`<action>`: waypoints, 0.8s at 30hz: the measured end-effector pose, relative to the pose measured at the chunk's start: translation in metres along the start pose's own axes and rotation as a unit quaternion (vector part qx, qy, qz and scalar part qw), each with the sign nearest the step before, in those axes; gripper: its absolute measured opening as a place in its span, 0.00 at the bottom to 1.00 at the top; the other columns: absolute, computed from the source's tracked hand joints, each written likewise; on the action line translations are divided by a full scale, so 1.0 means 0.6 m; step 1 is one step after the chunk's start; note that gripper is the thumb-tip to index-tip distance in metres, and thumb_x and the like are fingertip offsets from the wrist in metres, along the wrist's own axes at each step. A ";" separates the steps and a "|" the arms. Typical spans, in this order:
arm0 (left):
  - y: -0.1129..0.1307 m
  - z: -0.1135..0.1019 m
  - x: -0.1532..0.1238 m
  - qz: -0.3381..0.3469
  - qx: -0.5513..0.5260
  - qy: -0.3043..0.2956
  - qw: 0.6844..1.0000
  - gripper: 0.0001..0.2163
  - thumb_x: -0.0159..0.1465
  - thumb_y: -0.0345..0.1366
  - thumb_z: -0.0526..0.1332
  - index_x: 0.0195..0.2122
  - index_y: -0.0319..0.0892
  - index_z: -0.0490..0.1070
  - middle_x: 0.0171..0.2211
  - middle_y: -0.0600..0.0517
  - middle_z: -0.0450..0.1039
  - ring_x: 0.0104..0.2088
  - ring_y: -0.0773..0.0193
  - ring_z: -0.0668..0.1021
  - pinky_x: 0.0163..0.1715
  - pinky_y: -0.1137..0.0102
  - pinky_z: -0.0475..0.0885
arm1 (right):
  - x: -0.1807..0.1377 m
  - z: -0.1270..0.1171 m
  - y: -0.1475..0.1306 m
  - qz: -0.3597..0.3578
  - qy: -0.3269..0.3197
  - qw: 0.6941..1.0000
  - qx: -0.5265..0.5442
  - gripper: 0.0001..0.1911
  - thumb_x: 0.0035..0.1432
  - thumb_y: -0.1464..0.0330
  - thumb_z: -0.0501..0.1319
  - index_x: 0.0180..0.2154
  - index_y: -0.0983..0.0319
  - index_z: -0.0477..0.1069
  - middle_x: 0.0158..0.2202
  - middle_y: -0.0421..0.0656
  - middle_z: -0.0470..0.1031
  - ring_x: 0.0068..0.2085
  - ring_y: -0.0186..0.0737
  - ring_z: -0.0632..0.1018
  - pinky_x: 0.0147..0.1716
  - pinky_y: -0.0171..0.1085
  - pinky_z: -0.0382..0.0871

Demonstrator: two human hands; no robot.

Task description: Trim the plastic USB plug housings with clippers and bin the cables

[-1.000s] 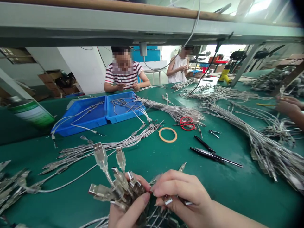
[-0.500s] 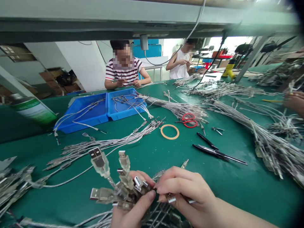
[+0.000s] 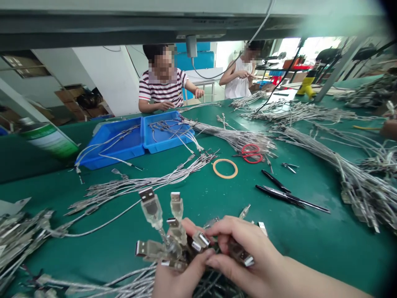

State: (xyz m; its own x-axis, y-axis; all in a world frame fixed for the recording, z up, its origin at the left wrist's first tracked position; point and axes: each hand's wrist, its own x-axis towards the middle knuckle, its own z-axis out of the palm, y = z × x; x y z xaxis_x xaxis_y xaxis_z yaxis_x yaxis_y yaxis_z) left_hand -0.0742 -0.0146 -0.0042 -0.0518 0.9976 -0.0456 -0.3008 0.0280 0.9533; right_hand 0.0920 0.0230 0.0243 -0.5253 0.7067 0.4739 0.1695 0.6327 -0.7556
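Work surface: a smooth green table top (image 3: 310, 240), strewn with grey-white braided cables, beneath a pale grey overhead shelf (image 3: 124, 31). At its near edge, the left hand (image 3: 189, 271) is closed round a cluster of translucent plastic USB plugs with metal tips (image 3: 176, 231), which fan upward above the thumb. The right hand (image 3: 260, 256) adjoins it, fingers curled about another translucent USB plug (image 3: 240, 251) (whatever lies between its fingertips is hidden). Beyond the hands are a flat yellow ring (image 3: 214, 169), red-handled scissors (image 3: 252, 155) and two slim black pens. Two shallow blue plastic trays hold some cables; a green-and-white can (image 3: 51, 140) stands to their left. Across the table sits a person in a striped shirt (image 3: 163, 91); a second, in a white sleeveless top (image 3: 238, 82), is farther back.
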 end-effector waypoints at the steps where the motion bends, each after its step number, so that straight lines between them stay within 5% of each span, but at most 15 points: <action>1: 0.000 0.000 0.000 -0.001 0.006 -0.006 1.000 0.07 0.57 0.33 0.68 0.31 0.47 0.70 0.29 0.56 0.72 0.33 0.61 0.77 0.36 0.70 0.71 | 0.000 0.001 0.001 -0.003 -0.002 1.000 -0.003 0.07 0.63 0.69 0.61 0.43 0.66 0.70 0.26 0.40 0.71 0.28 0.32 0.72 0.28 0.29 0.66; 7: 0.006 -0.003 -0.001 -0.001 0.034 -0.024 0.999 0.07 0.58 0.32 0.68 0.33 0.49 0.70 0.32 0.57 0.70 0.32 0.66 0.73 0.35 0.74 0.69 | 0.002 0.003 0.007 -0.023 0.009 1.000 0.012 0.05 0.61 0.75 0.59 0.38 0.66 0.73 0.28 0.42 0.70 0.29 0.32 0.71 0.28 0.29 0.66; 13: 0.010 -0.013 0.001 -0.038 -0.005 -0.015 0.999 0.10 0.56 0.32 0.69 0.35 0.48 0.70 0.31 0.58 0.72 0.34 0.67 0.74 0.37 0.75 0.69 | 0.006 -0.004 0.002 0.006 -0.019 0.997 0.077 0.09 0.58 0.80 0.59 0.41 0.67 0.71 0.38 0.48 0.71 0.40 0.34 0.74 0.40 0.30 0.70; 18: 0.014 -0.003 -0.002 -0.054 -0.061 0.052 0.995 0.14 0.49 0.31 0.73 0.34 0.45 0.71 0.28 0.56 0.74 0.31 0.66 0.75 0.33 0.74 0.69 | 0.007 -0.010 0.012 0.020 -0.087 0.991 0.095 0.16 0.63 0.76 0.58 0.52 0.64 0.72 0.42 0.48 0.70 0.44 0.35 0.73 0.44 0.33 0.70; 24: 0.020 0.011 0.002 -0.025 -0.097 0.110 0.989 0.09 0.47 0.28 0.71 0.27 0.43 0.74 0.27 0.56 0.74 0.36 0.62 0.77 0.41 0.72 0.70 | 0.012 -0.009 0.025 -0.003 -0.070 0.986 0.153 0.09 0.63 0.73 0.61 0.45 0.65 0.74 0.46 0.50 0.73 0.48 0.36 0.75 0.49 0.34 0.70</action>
State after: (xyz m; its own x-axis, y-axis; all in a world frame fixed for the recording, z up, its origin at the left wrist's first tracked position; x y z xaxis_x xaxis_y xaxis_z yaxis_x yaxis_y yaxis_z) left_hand -0.0719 -0.0125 0.0093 -0.2314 0.9571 -0.1744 -0.4848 0.0420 0.8736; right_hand 0.0952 0.0391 0.0186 -0.6396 0.6387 0.4278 -0.0823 0.4964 -0.8642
